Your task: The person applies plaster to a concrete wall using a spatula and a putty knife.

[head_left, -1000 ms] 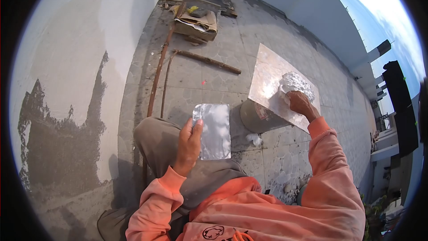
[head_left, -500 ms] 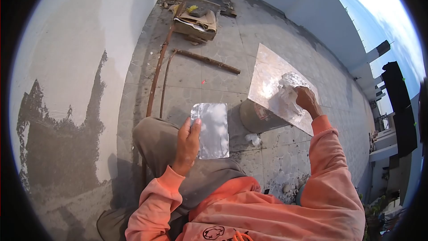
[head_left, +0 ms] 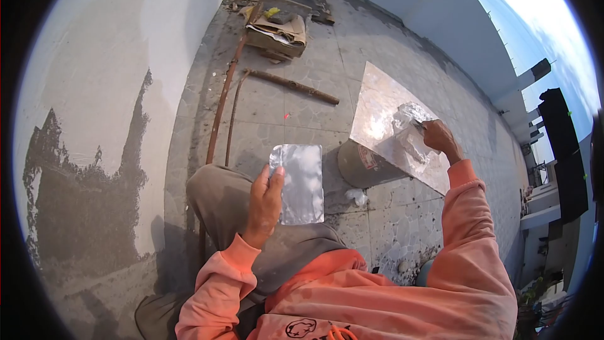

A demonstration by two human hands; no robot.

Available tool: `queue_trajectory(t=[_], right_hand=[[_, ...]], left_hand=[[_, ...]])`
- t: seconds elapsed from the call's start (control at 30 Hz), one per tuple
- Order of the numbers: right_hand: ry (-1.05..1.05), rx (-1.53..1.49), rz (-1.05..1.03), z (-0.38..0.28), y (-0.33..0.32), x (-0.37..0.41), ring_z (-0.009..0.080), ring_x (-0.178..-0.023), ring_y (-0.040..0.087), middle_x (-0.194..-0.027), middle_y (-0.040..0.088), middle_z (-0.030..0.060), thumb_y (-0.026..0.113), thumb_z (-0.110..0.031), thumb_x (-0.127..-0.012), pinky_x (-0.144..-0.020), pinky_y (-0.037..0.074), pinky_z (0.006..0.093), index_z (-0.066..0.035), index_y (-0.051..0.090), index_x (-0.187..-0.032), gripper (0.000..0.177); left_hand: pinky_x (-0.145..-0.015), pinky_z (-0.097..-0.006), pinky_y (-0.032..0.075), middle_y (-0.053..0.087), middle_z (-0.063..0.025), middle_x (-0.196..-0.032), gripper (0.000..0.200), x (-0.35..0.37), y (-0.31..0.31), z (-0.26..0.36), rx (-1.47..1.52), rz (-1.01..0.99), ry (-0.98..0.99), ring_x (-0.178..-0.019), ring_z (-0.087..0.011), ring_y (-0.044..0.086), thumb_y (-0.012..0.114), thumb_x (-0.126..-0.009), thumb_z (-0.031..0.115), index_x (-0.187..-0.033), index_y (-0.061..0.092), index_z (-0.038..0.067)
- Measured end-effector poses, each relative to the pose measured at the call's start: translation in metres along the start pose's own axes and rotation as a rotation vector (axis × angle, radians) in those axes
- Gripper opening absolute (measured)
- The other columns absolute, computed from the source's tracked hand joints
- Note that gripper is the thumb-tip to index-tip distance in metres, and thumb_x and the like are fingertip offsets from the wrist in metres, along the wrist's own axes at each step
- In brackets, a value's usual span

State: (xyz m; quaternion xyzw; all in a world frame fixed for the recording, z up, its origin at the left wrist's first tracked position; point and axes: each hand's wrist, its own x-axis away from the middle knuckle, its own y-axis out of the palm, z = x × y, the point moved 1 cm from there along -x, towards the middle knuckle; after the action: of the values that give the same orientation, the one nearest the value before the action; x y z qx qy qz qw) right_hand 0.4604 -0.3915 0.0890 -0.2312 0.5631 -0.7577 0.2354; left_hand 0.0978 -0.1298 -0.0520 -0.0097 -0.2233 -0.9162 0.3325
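My left hand [head_left: 263, 204] is closed on the near left edge of a flat, shiny metal plate [head_left: 302, 182], with the thumb lying across its face. The plate is above my lap. Out to the right, my right hand [head_left: 442, 140] is closed on what looks like a putty knife [head_left: 418, 124], largely hidden by the fingers and paste. Its tip meets a mound of white putty [head_left: 410, 141] on a pale square board [head_left: 375, 97]. That board rests tilted across a bucket [head_left: 358, 167].
On my left rises a wall [head_left: 88, 182] with a rough grey patch. A rusty pole [head_left: 225, 101] and a short pipe [head_left: 292, 86] lie on the tiled floor beyond my knee. Farther off sits a box with cardboard [head_left: 277, 34]. A white lump [head_left: 357, 197] lies beside the bucket.
My right hand has shifted slightly right and back across the putty, and more of the mound shows. The left hand and its metal plate are nearly still.
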Motion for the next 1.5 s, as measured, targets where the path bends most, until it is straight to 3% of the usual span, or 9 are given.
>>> queue_trajectory(t=[0.37,0.57,0.7,0.8,0.93,1.1,1.3,1.4,1.5], right_hand=[[0.115,0.033,0.1,-0.006,-0.008,0.002,0.0416,-0.085,0.063,-0.086,0.065,0.0253,0.055,-0.003,-0.07,-0.073,0.05,0.0481,0.0,0.067,-0.087,0.021],[-0.024,0.024,-0.126,-0.019,-0.013,-0.007,0.0419,-0.085,0.063,-0.087,0.065,0.0255,0.055,-0.004,-0.07,-0.077,0.049,0.0478,0.001,0.066,-0.089,0.023],[0.018,0.058,0.15,-0.003,0.006,-0.019,0.042,-0.084,0.063,-0.086,0.065,0.0254,0.055,-0.004,-0.07,-0.075,0.049,0.0466,0.0,0.068,-0.089,0.024],[-0.168,0.125,-0.121,-0.016,0.039,-0.02,0.0423,-0.083,0.063,-0.085,0.066,0.0249,0.056,-0.004,-0.07,-0.073,0.049,0.0481,0.0,0.067,-0.086,0.02],[-0.002,0.008,-0.003,-0.005,-0.003,-0.024,0.0413,-0.085,0.063,-0.086,0.066,0.0243,0.054,-0.005,-0.072,-0.077,0.048,0.0486,-0.002,0.068,-0.085,0.019],[-0.261,0.112,-0.106,-0.02,0.033,-0.022,0.0416,-0.084,0.062,-0.085,0.065,0.0235,0.053,-0.002,-0.071,-0.076,0.049,0.047,-0.002,0.067,-0.09,0.023],[-0.075,0.046,0.152,0.0,0.009,-0.016,0.0425,-0.083,0.063,-0.086,0.065,0.0243,0.056,-0.004,-0.071,-0.075,0.05,0.0482,-0.001,0.067,-0.089,0.022],[-0.147,0.092,-0.188,-0.01,0.03,-0.003,0.0426,-0.083,0.063,-0.085,0.065,0.0257,0.057,-0.004,-0.069,-0.077,0.05,0.0482,0.0,0.068,-0.089,0.024],[0.075,-0.142,0.002,0.002,-0.004,0.008,0.0426,-0.083,0.063,-0.085,0.065,0.0259,0.056,-0.003,-0.067,-0.077,0.05,0.0483,0.001,0.068,-0.087,0.024]], left_hand=[[-0.053,-0.0228,0.027,0.036,0.0083,-0.068,0.025,-0.003,0.001,-0.005,0.012,-0.007,0.004,-0.062,-0.0023,0.029,0.051,-0.098,0.025,-0.083,0.052,0.006],[-0.053,-0.0224,0.027,0.036,0.0087,-0.068,0.023,0.001,0.001,0.004,0.005,0.008,0.035,-0.062,-0.0022,0.029,0.051,-0.098,0.024,-0.084,0.053,0.006],[-0.053,-0.022,0.028,0.037,0.0086,-0.069,0.022,-0.001,0.0,-0.003,0.017,-0.007,-0.005,-0.062,-0.0022,0.03,0.051,-0.098,0.024,-0.088,0.055,0.005],[-0.053,-0.0219,0.028,0.037,0.0086,-0.069,0.022,-0.002,0.002,0.003,0.007,-0.01,0.055,-0.062,-0.0022,0.03,0.05,-0.099,0.025,-0.089,0.055,0.005],[-0.053,-0.022,0.028,0.037,0.0084,-0.069,0.022,0.002,0.001,0.007,-0.006,0.008,-0.034,-0.062,-0.0024,0.03,0.05,-0.099,0.025,-0.09,0.056,0.005],[-0.053,-0.0219,0.028,0.037,0.0083,-0.069,0.022,0.0,0.0,0.004,0.009,-0.022,0.02,-0.062,-0.0022,0.03,0.05,-0.099,0.024,-0.092,0.056,0.005],[-0.052,-0.022,0.027,0.037,0.0084,-0.069,0.022,-0.001,0.002,-0.003,0.054,-0.023,0.022,-0.061,-0.0026,0.029,0.05,-0.099,0.023,-0.089,0.055,0.005],[-0.052,-0.0226,0.027,0.036,0.0081,-0.068,0.023,-0.001,0.0,0.001,0.009,-0.022,0.071,-0.061,-0.0033,0.029,0.05,-0.099,0.024,-0.087,0.054,0.004],[-0.052,-0.0234,0.028,0.036,0.0076,-0.067,0.024,-0.001,-0.002,0.004,-0.037,0.002,0.053,-0.061,-0.0041,0.029,0.05,-0.099,0.024,-0.086,0.053,0.004]])
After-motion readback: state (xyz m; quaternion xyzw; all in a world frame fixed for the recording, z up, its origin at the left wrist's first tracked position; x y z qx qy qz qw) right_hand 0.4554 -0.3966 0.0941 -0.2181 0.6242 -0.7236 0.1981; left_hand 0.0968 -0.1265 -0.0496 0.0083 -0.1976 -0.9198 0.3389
